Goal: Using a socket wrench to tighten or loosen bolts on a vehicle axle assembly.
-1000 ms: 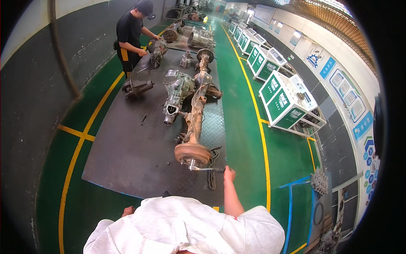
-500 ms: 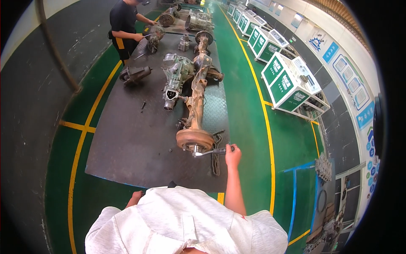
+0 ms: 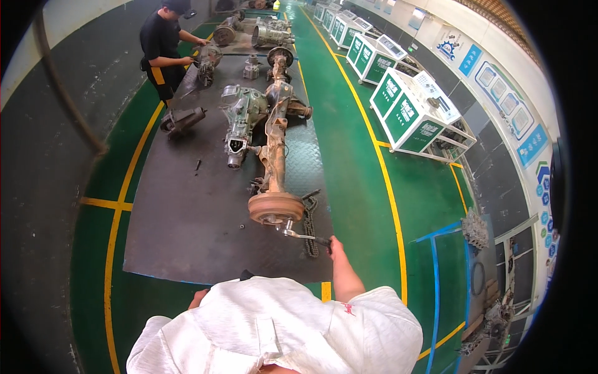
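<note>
The wrench (image 3: pixel 305 236) is at the near end of the worktop (image 3: pixel 187 230), with its head set at the near face of the rusty drum (image 3: pixel 274 206), to the right of the middle. Its handle is wrapped by the closed grip of the right hand (image 3: pixel 335 245), at the worktop's right edge. Against the view from half a second ago, a swing of the handle is seen: there it is angled away from the person, here it is dipped back toward the person, and the head is shifted from below the drum's middle to the right. From this, the wrench is judged to be in the middle of a turning stroke; whether a nut is caught by the head cannot be told. No clear shift is shown by the drum or by the long axle (image 3: pixel 274 156) behind it. The chain (image 3: pixel 310 215) beside the drum is crossed in view by the handle. The left hand (image 3: pixel 198 298) is held low by the worktop's front edge; whether its grip is open or closed cannot be told.
</note>
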